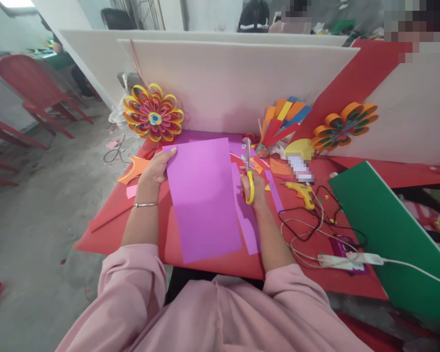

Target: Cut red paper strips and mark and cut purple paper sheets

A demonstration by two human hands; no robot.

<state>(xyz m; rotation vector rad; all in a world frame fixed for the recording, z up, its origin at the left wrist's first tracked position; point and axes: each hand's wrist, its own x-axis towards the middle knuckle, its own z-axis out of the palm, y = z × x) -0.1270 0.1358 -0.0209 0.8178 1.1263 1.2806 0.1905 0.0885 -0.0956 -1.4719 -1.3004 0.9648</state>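
Observation:
A large sheet of purple paper (pixel 203 200) is tilted over the red-covered table, its upper left corner gripped by my left hand (pixel 157 167). My right hand (pixel 254 188) is closed around yellow-handled scissors (pixel 249 178), whose blades point away from me and stand clear of the sheet. Under and beside my right wrist lies a narrower purple strip (pixel 248 225). Behind the sheet, more purple paper (pixel 212 137) rests near the white board. My right fingers are partly hidden by the scissors' handle.
A yellow glue gun (pixel 302 194), tangled cables and a white power strip (pixel 348 261) lie to the right, near a green board (pixel 388 234). Paper flowers (pixel 154 117) and a bundle of coloured strips (pixel 284 120) stand before the white board (pixel 223 88). Red chairs (pixel 33 88) are at far left.

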